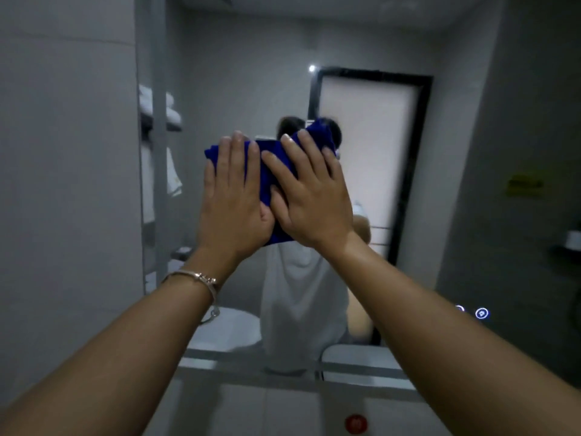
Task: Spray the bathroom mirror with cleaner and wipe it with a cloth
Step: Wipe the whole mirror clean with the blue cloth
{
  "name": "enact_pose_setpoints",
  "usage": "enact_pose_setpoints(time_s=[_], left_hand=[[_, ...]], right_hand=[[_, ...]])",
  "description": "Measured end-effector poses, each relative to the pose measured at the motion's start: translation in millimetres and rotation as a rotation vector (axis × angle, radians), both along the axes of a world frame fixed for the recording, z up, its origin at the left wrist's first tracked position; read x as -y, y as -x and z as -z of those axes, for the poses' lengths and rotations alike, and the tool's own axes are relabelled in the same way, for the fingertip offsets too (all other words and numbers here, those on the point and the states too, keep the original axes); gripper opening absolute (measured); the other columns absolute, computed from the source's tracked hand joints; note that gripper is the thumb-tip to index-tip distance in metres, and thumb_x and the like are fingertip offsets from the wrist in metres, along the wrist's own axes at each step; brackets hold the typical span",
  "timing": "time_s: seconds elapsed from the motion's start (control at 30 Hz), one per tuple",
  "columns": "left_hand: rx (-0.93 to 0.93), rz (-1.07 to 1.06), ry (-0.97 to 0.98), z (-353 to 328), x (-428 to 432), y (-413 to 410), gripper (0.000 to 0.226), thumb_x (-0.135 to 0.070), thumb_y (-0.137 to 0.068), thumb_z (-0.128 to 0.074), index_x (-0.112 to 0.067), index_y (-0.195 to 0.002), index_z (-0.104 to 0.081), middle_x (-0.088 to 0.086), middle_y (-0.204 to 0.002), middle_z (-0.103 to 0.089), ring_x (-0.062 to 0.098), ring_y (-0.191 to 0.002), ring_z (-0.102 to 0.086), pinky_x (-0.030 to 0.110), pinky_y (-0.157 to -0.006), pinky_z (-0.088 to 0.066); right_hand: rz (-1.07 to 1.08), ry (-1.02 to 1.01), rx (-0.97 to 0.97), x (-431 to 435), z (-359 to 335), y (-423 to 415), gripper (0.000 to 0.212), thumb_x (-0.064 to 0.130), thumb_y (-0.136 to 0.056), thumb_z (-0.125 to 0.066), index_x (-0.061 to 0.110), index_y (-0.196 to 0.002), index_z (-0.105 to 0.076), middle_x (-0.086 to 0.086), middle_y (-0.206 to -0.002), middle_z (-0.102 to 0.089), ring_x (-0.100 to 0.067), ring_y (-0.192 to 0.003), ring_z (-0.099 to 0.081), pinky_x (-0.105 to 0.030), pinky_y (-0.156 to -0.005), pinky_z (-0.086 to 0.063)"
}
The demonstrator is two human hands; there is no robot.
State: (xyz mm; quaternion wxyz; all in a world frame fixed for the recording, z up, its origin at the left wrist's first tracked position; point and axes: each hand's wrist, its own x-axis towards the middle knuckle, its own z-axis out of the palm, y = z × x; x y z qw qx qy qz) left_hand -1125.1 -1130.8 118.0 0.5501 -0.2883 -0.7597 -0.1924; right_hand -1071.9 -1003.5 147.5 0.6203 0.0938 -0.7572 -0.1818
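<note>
Flat-fingered, grasping nothing, left grip [232, 196] and right grip [309, 196] press the soft, crumpled blue cloth [273, 165] beneath them onto the smooth mirror [251, 73].

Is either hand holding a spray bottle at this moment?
No, the left hand and the right hand both press flat, fingers straight, on the blue cloth against the mirror.

Both hands press a crumpled deep-blue cloth [276, 171] flat against the large wall-mounted bathroom mirror [239, 73]. The left hand [231, 196] and right hand [309, 196] lie side by side with straight fingers [237, 149]. A thin metal bracelet [196, 278] circles the left wrist.
</note>
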Motion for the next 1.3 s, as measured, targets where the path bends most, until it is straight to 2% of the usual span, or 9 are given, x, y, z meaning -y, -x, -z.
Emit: enact_pose_setpoints(time_s=[0.17, 0.27, 0.4, 0.5, 0.6, 0.9, 1.07, 1.17, 1.3], left_hand=[[-0.002, 0.005, 0.067, 54.5, -13.0, -11.4, 0.077, -0.024, -0.08, -0.029, -0.004, -0.148, 0.002, 0.022, -0.156, -0.007, 0.032, -0.145, 0.0, 0.051, -0.117, -0.007], [0.0, 0.003, 0.082, 94.6, -23.9, -21.2, 0.077, -0.022, -0.08, -0.031, -0.002, -0.148, -0.003, 0.024, -0.155, -0.009, 0.033, -0.145, 0.001, 0.051, -0.116, -0.006], [0.017, -0.023, 0.134, 149.9, -42.8, -36.0, 0.084, -0.025, -0.077, -0.034, -0.002, -0.149, 0.002, 0.022, -0.156, 0.009, 0.034, -0.145, 0.006, 0.05, -0.116, -0.002], [0.04, 0.014, 0.14, 188.0, -58.1, -48.2, 0.087, -0.026, -0.075, -0.037, -0.002, -0.149, 0.002, 0.019, -0.156, 0.013, 0.034, -0.145, 0.004, 0.049, -0.117, 0.001], [0.065, 0.043, 0.164, 218.7, -74.8, -61.6, 0.088, -0.027, -0.076, -0.038, -0.002, -0.149, 0.003, 0.02, -0.156, 0.012, 0.034, -0.145, 0.004, 0.049, -0.117, 0.002], [0.197, 0.037, 0.168, 256.8, -134.4, -101.2, 0.087, -0.03, -0.079, -0.034, 0.002, -0.146, 0.012, 0.022, -0.153, 0.019, 0.037, -0.143, 0.012, 0.054, -0.112, -0.005], [0.226, 0.006, 0.2, 261.7, -188.2, -133.6, 0.078, -0.031, -0.079, -0.035, 0.006, -0.143, -0.014, 0.026, -0.153, 0.011, 0.037, -0.143, 0.012, 0.054, -0.112, -0.004], [0.242, -0.003, 0.213, 259.7, -224.7, -156.5, 0.076, -0.033, -0.078, -0.035, 0.007, -0.14, -0.018, 0.029, -0.149, -0.011, 0.035, -0.143, 0.014, 0.052, -0.112, -0.003], [0.228, 0.004, 0.218, 256.5, -275.9, -186.7, 0.084, -0.035, -0.078, -0.034, 0.003, -0.146, -0.003, 0.028, -0.145, -0.02, 0.035, -0.143, 0.014, 0.051, -0.112, -0.001]], right_hand=[[-0.007, 0.011, 0.023, -18.0, 55.7, -13.7, 0.048, 0.034, -0.088, -0.046, 0.019, -0.133, -0.055, -0.012, -0.142, -0.049, -0.029, -0.137, -0.033, -0.046, -0.11, -0.024], [0.0, 0.003, 0.05, -31.9, 95.7, -22.0, 0.05, 0.034, -0.086, -0.049, 0.021, -0.134, -0.049, -0.011, -0.144, -0.047, -0.028, -0.138, -0.032, -0.045, -0.11, -0.023], [0.03, 0.001, 0.066, -54.1, 155.7, -34.5, 0.049, 0.036, -0.087, -0.05, 0.025, -0.135, -0.045, -0.006, -0.146, -0.037, -0.025, -0.138, -0.032, -0.043, -0.112, -0.021], [0.042, -0.008, 0.074, -71.7, 196.7, -45.7, 0.04, 0.037, -0.096, -0.039, 0.025, -0.134, -0.045, -0.005, -0.145, -0.037, -0.024, -0.141, -0.028, -0.041, -0.113, -0.019], [0.056, -0.005, 0.091, -92.0, 229.4, -57.9, 0.039, 0.039, -0.1, -0.033, 0.024, -0.135, -0.043, -0.005, -0.144, -0.037, -0.021, -0.147, -0.014, -0.04, -0.115, -0.017], [0.025, -0.06, 0.166, -153.2, 259.4, -95.1, 0.04, 0.039, -0.1, -0.035, 0.023, -0.137, -0.041, -0.003, -0.144, -0.037, -0.022, -0.143, -0.021, -0.04, -0.111, -0.024], [0.048, -0.114, 0.171, -208.9, 259.0, -129.0, 0.038, 0.038, -0.1, -0.034, 0.024, -0.134, -0.043, -0.003, -0.142, -0.039, -0.022, -0.139, -0.027, -0.039, -0.11, -0.023], [0.046, -0.128, 0.177, -247.1, 256.7, -151.9, 0.038, 0.037, -0.101, -0.032, 0.024, -0.135, -0.043, -0.003, -0.142, -0.039, -0.022, -0.138, -0.028, -0.039, -0.11, -0.023], [0.069, -0.139, 0.189, -302.4, 255.3, -181.8, 0.04, 0.037, -0.101, -0.033, 0.023, -0.138, -0.039, -0.005, -0.144, -0.037, -0.021, -0.147, -0.014, -0.041, -0.111, -0.022]])
